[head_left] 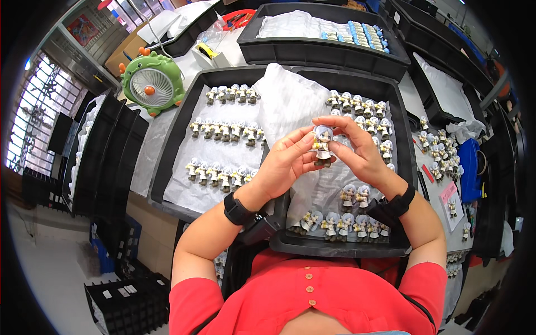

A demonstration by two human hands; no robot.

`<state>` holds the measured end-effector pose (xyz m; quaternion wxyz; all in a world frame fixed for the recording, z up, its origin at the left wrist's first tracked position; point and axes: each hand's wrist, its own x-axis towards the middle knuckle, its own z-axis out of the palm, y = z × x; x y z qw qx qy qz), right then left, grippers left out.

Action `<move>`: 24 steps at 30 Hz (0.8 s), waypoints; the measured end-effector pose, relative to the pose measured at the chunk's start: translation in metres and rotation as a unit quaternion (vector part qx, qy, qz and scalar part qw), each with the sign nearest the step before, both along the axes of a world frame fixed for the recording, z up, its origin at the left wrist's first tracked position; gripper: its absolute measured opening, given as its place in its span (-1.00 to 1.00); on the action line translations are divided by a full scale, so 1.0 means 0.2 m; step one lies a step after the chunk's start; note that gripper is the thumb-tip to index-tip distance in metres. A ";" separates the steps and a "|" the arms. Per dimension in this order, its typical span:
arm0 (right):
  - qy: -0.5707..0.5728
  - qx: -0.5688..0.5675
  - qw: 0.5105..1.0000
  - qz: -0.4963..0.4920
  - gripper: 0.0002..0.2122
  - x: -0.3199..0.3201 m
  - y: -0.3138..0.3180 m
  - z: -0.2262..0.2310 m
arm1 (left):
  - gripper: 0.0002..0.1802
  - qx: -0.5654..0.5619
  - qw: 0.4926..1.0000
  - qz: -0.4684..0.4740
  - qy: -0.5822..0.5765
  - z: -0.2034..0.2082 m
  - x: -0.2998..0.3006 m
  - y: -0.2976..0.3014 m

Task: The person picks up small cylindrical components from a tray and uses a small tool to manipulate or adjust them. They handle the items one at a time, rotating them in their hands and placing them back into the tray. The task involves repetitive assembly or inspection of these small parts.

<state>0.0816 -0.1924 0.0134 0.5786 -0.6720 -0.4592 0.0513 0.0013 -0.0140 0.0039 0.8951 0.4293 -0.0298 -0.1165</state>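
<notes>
A small figurine (322, 146) with silver hair, a white outfit and dark boots stands upright between my hands, above the trays. My left hand (285, 162) pinches its side with thumb and fingers. From the other side, my right hand (362, 152) holds it too, the index finger near the head and the thumb at the body. Beneath my right arm lies a black tray (340, 248) with similar figurines (338, 224) in groups at its near and far ends. To the left, another black tray (180, 139) carries three rows of them (220, 129) on white sheeting.
A crumpled white sheet (287, 95) lies across both trays. Behind is a deep tray (318, 54) of blue-and-white pieces. A green fan (152, 84) and a tape dispenser (211, 54) stand left. More figurines (438, 151) cluster by a blue container (472, 170) at right.
</notes>
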 end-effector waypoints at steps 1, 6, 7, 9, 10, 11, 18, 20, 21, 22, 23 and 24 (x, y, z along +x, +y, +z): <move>0.007 0.002 1.000 0.007 -0.61 0.00 0.00 0.00 | -0.59 0.001 1.000 0.004 0.000 -0.01 0.00 0.00; -0.051 -0.020 0.998 0.007 -0.41 -0.02 0.00 0.01 | -0.59 0.019 1.000 0.016 0.000 -0.01 0.00 0.01; -0.067 -0.025 0.997 0.004 -0.36 -0.02 0.01 0.00 | -0.59 0.018 1.000 0.019 -0.003 -0.02 0.00 0.01; -0.066 -0.030 0.997 0.006 -0.29 -0.02 0.01 -0.01 | -0.59 0.015 1.000 0.019 -0.006 -0.01 0.00 0.00; -0.066 -0.032 0.997 0.007 -0.26 -0.02 0.01 -0.01 | -0.59 0.013 1.000 0.017 -0.006 0.00 0.00 0.00; -0.071 -0.030 0.997 0.009 -0.25 -0.03 0.01 -0.01 | -0.59 0.012 1.000 0.015 -0.006 0.00 0.00 -0.01; -0.088 -0.024 0.996 0.010 -0.22 -0.02 0.02 -0.02 | -0.52 -0.002 1.000 0.008 -0.009 0.00 0.00 0.00; -0.089 -0.021 0.996 0.009 -0.21 -0.02 0.02 -0.02 | -0.52 -0.011 1.000 0.002 -0.014 0.01 0.00 0.00; -0.088 -0.020 0.996 0.009 -0.22 -0.02 0.02 -0.02 | -0.52 -0.007 1.000 0.002 -0.015 0.01 0.00 0.00; -0.088 -0.020 0.996 0.009 -0.22 -0.02 0.02 -0.02 | -0.52 -0.003 1.000 0.002 -0.015 0.01 0.00 0.00; -0.089 -0.018 0.996 0.008 -0.22 -0.02 0.02 -0.02 | -0.52 0.000 1.000 0.003 -0.016 0.01 0.00 0.00; -0.090 -0.017 0.996 0.008 -0.22 -0.02 0.02 -0.02 | -0.52 0.001 1.000 0.004 -0.013 0.01 0.00 0.00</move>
